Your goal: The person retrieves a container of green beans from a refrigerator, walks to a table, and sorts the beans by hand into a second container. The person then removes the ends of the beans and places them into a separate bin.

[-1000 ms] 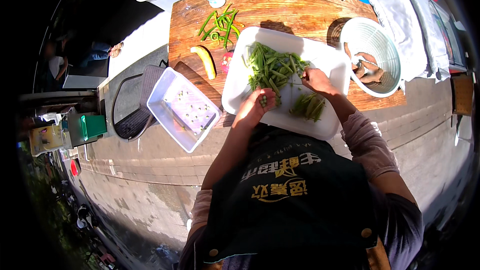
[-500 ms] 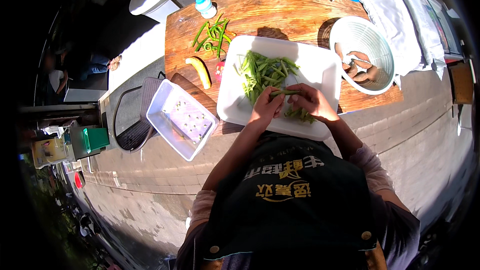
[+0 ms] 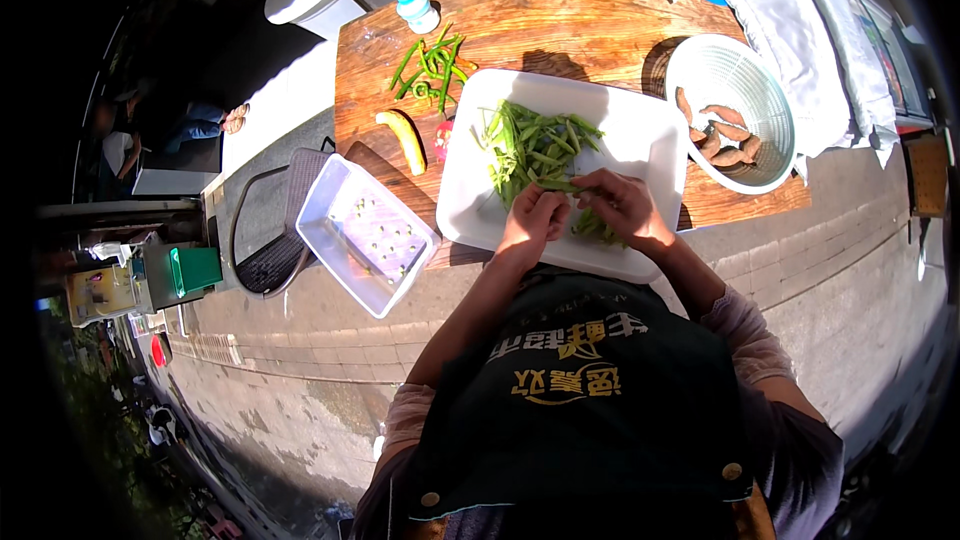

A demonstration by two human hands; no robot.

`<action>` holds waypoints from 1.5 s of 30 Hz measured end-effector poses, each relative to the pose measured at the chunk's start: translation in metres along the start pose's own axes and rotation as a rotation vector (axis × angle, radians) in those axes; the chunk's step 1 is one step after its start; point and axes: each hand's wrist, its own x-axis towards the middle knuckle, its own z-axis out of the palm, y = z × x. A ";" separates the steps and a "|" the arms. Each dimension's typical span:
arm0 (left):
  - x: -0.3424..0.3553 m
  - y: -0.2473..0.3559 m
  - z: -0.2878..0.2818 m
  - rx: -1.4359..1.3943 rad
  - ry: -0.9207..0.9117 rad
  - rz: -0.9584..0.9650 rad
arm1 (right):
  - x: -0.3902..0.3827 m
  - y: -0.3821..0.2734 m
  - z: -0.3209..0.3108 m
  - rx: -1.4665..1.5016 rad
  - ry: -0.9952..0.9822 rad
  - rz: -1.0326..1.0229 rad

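A green pea pod [image 3: 558,185] is pinched between my two hands above the near part of a white foam-like tray [image 3: 645,135]. My left hand [image 3: 533,220] closes on its left end, thumb and fingertips together. On the other end, the fingers of my right hand [image 3: 622,208] grip the pod. Just beyond my hands, a heap of green pods [image 3: 540,145] fills the tray's left and middle. A smaller group of pods [image 3: 592,227] lies partly hidden under my right hand. Several small peas [image 3: 400,230] are scattered in a pale plastic bin [image 3: 322,208] to the left.
On the wooden table [image 3: 490,15] lie green chillies [image 3: 432,65], a yellow banana-like thing [image 3: 404,140] and a blue-capped bottle [image 3: 417,10]. A light green basket [image 3: 775,90] with brown tubers [image 3: 730,130] stands right of the tray. A dark wicker chair [image 3: 270,255] is beside the bin.
My fingers have shifted slightly on the pod, and the right fingers now reach further over it. The whole view has moved a little; the other things stay in place.
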 end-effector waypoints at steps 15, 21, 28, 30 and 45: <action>-0.001 0.005 -0.004 0.099 -0.210 -0.208 | 0.007 0.022 -0.013 0.197 -0.221 0.351; 0.017 -0.015 -0.010 0.398 -0.347 -0.206 | 0.011 0.024 -0.012 0.055 -0.343 0.364; 0.013 -0.032 -0.021 -0.071 -0.371 -0.295 | 0.009 0.025 -0.015 0.349 -0.382 0.440; 0.009 -0.029 -0.019 -0.119 -0.358 -0.337 | 0.007 0.022 -0.018 0.297 -0.367 0.408; 0.015 -0.035 -0.021 -0.178 -0.272 -0.319 | -0.002 -0.008 -0.011 -0.239 -0.208 0.014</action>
